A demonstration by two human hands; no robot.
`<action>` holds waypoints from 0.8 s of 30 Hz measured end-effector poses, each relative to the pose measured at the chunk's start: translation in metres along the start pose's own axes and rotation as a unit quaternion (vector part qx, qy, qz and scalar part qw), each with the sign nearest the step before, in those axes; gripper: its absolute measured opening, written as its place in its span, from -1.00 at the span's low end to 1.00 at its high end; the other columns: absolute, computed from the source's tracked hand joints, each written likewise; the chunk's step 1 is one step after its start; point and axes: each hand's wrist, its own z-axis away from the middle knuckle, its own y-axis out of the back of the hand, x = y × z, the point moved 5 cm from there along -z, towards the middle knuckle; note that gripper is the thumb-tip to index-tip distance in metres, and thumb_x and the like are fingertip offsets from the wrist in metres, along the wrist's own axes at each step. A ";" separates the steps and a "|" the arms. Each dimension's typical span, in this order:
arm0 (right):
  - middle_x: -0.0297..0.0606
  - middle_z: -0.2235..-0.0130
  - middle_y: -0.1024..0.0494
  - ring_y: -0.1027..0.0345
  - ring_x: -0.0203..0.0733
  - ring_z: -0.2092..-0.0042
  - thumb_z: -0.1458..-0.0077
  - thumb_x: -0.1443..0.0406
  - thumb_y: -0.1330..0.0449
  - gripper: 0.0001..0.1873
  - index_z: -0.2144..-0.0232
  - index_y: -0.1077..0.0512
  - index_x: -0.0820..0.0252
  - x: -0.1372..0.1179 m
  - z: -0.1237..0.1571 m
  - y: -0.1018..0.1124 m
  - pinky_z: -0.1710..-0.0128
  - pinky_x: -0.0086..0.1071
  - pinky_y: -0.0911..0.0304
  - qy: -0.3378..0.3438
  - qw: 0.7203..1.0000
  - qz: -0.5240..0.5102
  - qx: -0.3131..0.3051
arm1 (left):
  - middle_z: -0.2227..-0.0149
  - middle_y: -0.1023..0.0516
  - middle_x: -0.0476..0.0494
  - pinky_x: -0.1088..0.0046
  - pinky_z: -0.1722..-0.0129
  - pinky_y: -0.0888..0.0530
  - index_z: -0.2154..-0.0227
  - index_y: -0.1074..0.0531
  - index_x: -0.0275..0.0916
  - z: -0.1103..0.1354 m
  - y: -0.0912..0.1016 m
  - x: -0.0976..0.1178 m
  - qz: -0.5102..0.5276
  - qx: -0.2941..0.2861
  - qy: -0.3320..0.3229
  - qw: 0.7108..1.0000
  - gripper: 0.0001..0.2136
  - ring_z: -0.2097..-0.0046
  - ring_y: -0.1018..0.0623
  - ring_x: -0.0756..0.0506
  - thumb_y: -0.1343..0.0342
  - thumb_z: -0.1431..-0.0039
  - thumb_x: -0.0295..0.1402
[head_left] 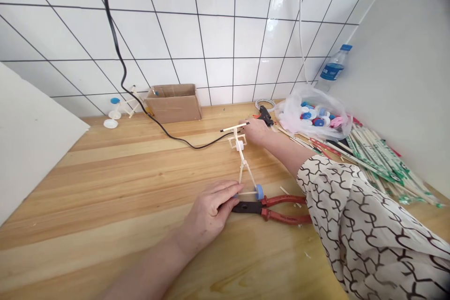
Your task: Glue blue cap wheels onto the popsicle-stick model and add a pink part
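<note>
Nearest us, 6 o'clock on wood counter: our left hand, fingers close together, pressing stick model at axle by blue cap wheel. Red-handled pliers touching model's base, approx 5 o'clock. Right hand grips top crossbar, 12 o'clock. Further, 1 o'clock: glue gun, bag of bottle caps; 2 o'clock: bundled skewers; 11 o'clock: cardboard box, 2nd stick model.

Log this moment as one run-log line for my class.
left hand: on red-handled pliers | right hand: holding stick model | nearby: glue gun
</note>
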 end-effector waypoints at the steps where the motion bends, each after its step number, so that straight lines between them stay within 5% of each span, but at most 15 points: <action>1: -0.04 0.15 -0.52 -0.40 -0.01 0.13 -0.08 0.42 -0.03 -0.73 0.18 -0.43 0.23 -0.001 0.005 0.004 0.28 -0.35 -0.23 -0.004 1.000 -0.012 0.001 | 0.16 -0.60 -0.16 0.36 0.07 -0.50 0.14 -0.50 -0.22 0.000 0.000 0.000 0.000 0.000 0.000 1.000 -0.75 0.11 -0.56 -0.09 -0.03 -0.14 -0.49; 6: -0.08 0.25 -0.54 -0.41 -0.08 0.20 -0.09 0.43 -0.03 -0.71 0.11 -0.37 0.29 0.013 0.047 0.030 0.28 -0.37 -0.23 -0.045 0.996 -0.076 0.023 | 0.16 -0.60 -0.17 0.38 0.05 -0.49 0.14 -0.51 -0.24 -0.001 -0.001 0.000 -0.001 -0.005 0.010 1.000 -0.75 0.10 -0.55 -0.08 -0.03 -0.15 -0.48; 11: -0.27 0.39 -0.52 -0.38 -0.28 0.35 -0.08 0.34 -0.07 -0.84 0.34 -0.44 0.26 0.018 0.105 0.028 0.35 -0.48 -0.23 -0.004 0.986 -0.166 -0.004 | 0.15 -0.60 -0.14 0.38 0.06 -0.50 0.14 -0.51 -0.20 -0.002 0.000 0.002 0.007 -0.004 0.019 1.000 -0.75 0.11 -0.56 -0.07 -0.03 -0.15 -0.47; 14: -0.33 0.46 -0.45 -0.29 -0.32 0.42 -0.06 0.25 -0.10 -0.79 0.30 -0.43 0.28 0.004 0.130 0.011 0.41 -0.47 -0.21 0.056 0.923 -0.377 -0.056 | 0.14 -0.60 -0.12 0.37 0.06 -0.50 0.15 -0.51 -0.17 -0.002 0.000 0.003 0.010 -0.004 0.022 1.000 -0.75 0.11 -0.56 -0.07 -0.03 -0.14 -0.47; 18: -0.41 0.52 -0.34 -0.17 -0.38 0.48 -0.02 0.29 -0.12 -0.85 0.36 -0.42 0.27 -0.017 0.139 -0.002 0.49 -0.50 -0.11 0.057 0.884 -0.454 -0.097 | 0.14 -0.60 -0.13 0.37 0.06 -0.50 0.16 -0.52 -0.17 -0.001 0.001 0.002 0.008 -0.005 0.025 1.000 -0.75 0.11 -0.56 -0.08 -0.05 -0.14 -0.48; 24: -0.45 0.59 -0.25 -0.08 -0.40 0.53 0.04 0.37 -0.10 -0.93 0.53 -0.34 0.27 -0.028 0.133 0.000 0.54 -0.51 -0.01 0.041 0.880 -0.463 -0.097 | 0.14 -0.60 -0.13 0.38 0.05 -0.50 0.16 -0.52 -0.17 -0.001 0.000 0.001 0.012 -0.004 0.030 0.999 -0.75 0.10 -0.56 -0.08 -0.05 -0.14 -0.48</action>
